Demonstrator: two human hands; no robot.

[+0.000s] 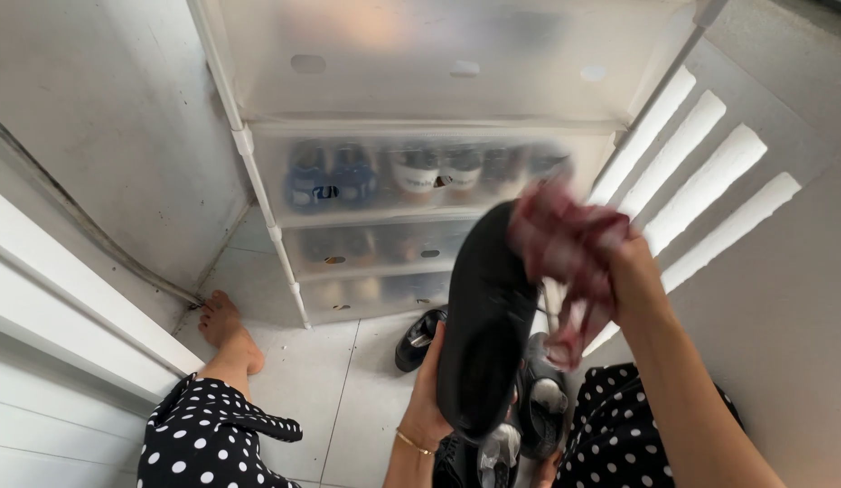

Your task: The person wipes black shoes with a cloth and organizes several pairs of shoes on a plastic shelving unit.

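Note:
My left hand [429,398] grips a black shoe [485,316] from below and holds it up with its dark sole facing me. My right hand [624,262] is closed on a red-and-white patterned cloth [565,258], which is pressed against the upper right edge of the shoe and is blurred. A thin gold bracelet [411,443] sits on my left wrist. I wear a black dress with white dots [208,438].
A frosted white plastic shoe cabinet [420,172] stands ahead, with several pairs of shoes behind its translucent doors. More dark shoes [420,339] lie on the white tiled floor [348,380]. My bare foot [226,325] rests by the left wall.

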